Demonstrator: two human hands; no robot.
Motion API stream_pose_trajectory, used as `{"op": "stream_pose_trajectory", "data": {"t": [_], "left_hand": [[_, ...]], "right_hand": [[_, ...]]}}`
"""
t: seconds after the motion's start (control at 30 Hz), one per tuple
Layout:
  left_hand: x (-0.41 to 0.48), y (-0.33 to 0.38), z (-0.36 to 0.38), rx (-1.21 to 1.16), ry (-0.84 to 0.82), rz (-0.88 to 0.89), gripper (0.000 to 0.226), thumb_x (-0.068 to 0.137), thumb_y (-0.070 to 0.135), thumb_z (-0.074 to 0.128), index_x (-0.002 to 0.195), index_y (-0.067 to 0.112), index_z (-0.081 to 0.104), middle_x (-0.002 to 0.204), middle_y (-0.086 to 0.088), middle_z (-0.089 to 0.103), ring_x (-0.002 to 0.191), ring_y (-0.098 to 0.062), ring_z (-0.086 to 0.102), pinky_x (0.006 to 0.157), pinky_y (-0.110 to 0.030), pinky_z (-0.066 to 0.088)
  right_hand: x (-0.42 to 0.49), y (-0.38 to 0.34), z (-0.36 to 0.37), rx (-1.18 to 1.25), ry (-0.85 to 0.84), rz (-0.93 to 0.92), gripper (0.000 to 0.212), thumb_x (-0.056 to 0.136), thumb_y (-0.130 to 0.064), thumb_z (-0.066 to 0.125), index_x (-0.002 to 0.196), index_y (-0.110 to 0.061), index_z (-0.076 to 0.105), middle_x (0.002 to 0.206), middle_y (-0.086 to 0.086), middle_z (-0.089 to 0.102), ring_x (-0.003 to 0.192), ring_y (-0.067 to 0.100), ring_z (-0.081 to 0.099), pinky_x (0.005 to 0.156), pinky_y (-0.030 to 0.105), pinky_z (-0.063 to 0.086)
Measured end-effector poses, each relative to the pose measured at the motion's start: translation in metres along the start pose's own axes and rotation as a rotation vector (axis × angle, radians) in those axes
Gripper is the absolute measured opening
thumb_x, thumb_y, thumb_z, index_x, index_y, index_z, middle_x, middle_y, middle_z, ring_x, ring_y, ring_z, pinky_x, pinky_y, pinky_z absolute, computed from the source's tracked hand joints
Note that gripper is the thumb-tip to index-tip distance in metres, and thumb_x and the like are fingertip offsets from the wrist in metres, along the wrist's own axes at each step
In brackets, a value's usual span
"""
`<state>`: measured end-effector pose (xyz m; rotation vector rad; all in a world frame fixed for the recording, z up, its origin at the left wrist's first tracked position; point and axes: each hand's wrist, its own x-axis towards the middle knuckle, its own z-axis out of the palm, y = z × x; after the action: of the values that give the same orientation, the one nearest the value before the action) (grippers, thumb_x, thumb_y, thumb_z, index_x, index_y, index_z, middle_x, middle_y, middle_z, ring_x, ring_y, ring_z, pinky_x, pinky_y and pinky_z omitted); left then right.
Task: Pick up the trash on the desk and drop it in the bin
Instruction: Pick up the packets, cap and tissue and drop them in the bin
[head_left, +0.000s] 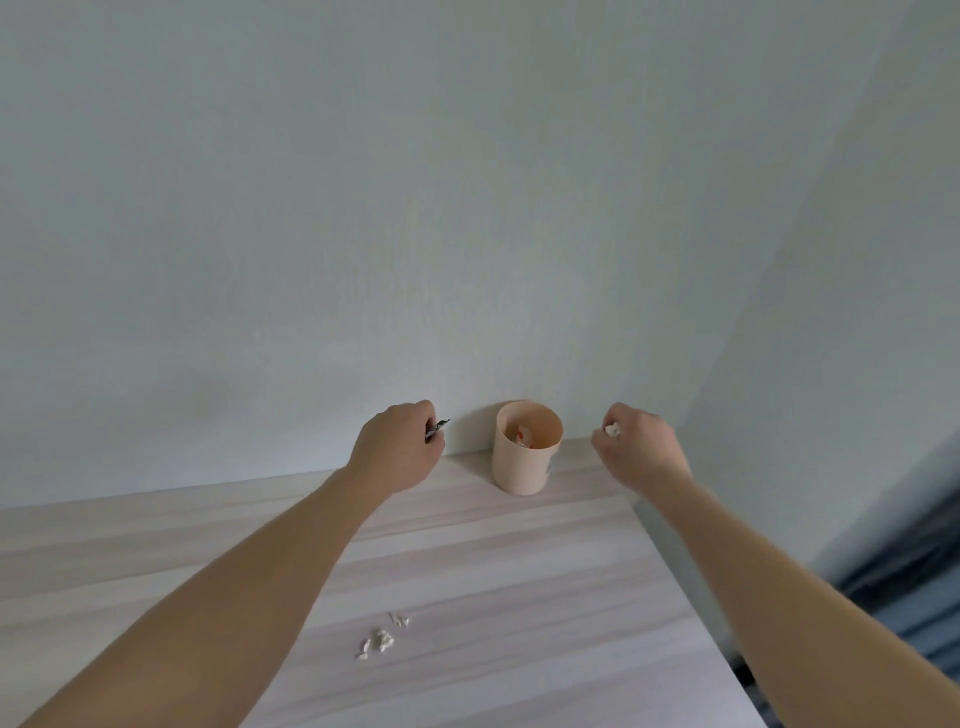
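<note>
Both hands flank the beige bin (525, 457) at the bench's (467, 571) back edge. Left hand (397, 449) pinches a dark wrapper (438, 429), nearer the rim; right hand (641, 449) pinches a white scrap (612, 430). White crumbs (382, 639) lie on the near bench.

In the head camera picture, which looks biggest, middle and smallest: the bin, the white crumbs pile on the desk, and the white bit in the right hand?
1. Bin, clearly the largest.
2. White crumbs pile; it looks bigger partly because it is nearer the camera.
3. White bit in the right hand, mostly hidden, so its true size is unsure.
</note>
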<state>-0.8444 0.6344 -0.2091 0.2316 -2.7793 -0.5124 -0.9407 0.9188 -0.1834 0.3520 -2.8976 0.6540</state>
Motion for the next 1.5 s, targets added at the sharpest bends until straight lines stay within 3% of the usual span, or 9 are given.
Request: {"op": "stream_pose_trajectory", "data": {"t": [0.23,0.37,0.7,1.0,1.27,1.4,1.5], "left_hand": [[0.041,0.038,0.026,-0.022,-0.024,-0.016,0.009,0.087,0.022,0.051,0.079,0.017,0.048,0.071,0.002,0.056,0.066,-0.022,0.052,0.056,-0.034,0.040],[0.076,0.071,0.053,-0.016,-0.029,-0.030,0.007,0.086,0.019,0.051,0.080,0.016,0.049,0.073,0.001,0.056,0.067,-0.023,0.053,0.053,-0.031,0.036],[0.160,0.131,0.118,0.076,-0.033,-0.083,0.007,0.084,0.024,0.055,0.080,0.023,0.048,0.076,0.005,0.055,0.068,-0.019,0.054,0.053,-0.029,0.033],[0.211,0.133,0.168,0.124,-0.096,-0.131,0.006,0.086,0.025,0.054,0.083,0.023,0.050,0.079,0.002,0.055,0.068,-0.018,0.055,0.056,-0.029,0.041],[0.238,0.110,0.208,0.098,-0.111,-0.164,0.009,0.089,0.031,0.056,0.084,0.026,0.049,0.082,0.004,0.053,0.066,-0.014,0.054,0.059,-0.027,0.046],[0.238,0.098,0.225,0.069,-0.129,-0.168,0.018,0.089,0.042,0.054,0.098,0.027,0.051,0.093,0.004,0.054,0.073,-0.016,0.058,0.067,-0.033,0.054],[0.234,0.096,0.231,0.012,-0.175,-0.182,0.047,0.084,0.053,0.058,0.123,0.029,0.047,0.119,0.004,0.052,0.091,-0.018,0.061,0.075,-0.034,0.055]], "right_hand": [[0.038,0.042,-0.003,0.005,-0.003,-0.029,0.013,0.081,-0.023,0.056,0.085,-0.012,0.062,0.087,0.010,0.063,0.075,0.027,0.048,0.062,0.028,0.035],[0.071,0.085,-0.006,-0.022,-0.046,-0.057,0.014,0.082,-0.021,0.055,0.087,-0.010,0.061,0.094,0.014,0.064,0.086,0.033,0.058,0.064,0.029,0.036],[0.175,0.172,-0.001,-0.083,-0.116,-0.095,0.021,0.083,-0.026,0.055,0.097,-0.014,0.063,0.106,0.013,0.065,0.098,0.033,0.060,0.074,0.031,0.041],[0.223,0.200,0.027,-0.056,-0.218,-0.064,0.018,0.085,-0.027,0.054,0.096,-0.014,0.062,0.104,0.011,0.063,0.098,0.031,0.058,0.078,0.031,0.041],[0.255,0.214,0.064,-0.023,-0.258,-0.056,0.014,0.084,-0.027,0.054,0.088,-0.015,0.060,0.092,0.008,0.062,0.086,0.029,0.057,0.069,0.028,0.035],[0.259,0.217,0.080,-0.017,-0.267,-0.069,0.012,0.083,-0.027,0.054,0.083,-0.016,0.058,0.084,0.004,0.057,0.076,0.024,0.050,0.067,0.029,0.035],[0.258,0.220,0.087,-0.018,-0.273,-0.067,0.013,0.084,-0.026,0.054,0.084,-0.014,0.059,0.082,0.004,0.056,0.075,0.024,0.049,0.067,0.030,0.035]]}}
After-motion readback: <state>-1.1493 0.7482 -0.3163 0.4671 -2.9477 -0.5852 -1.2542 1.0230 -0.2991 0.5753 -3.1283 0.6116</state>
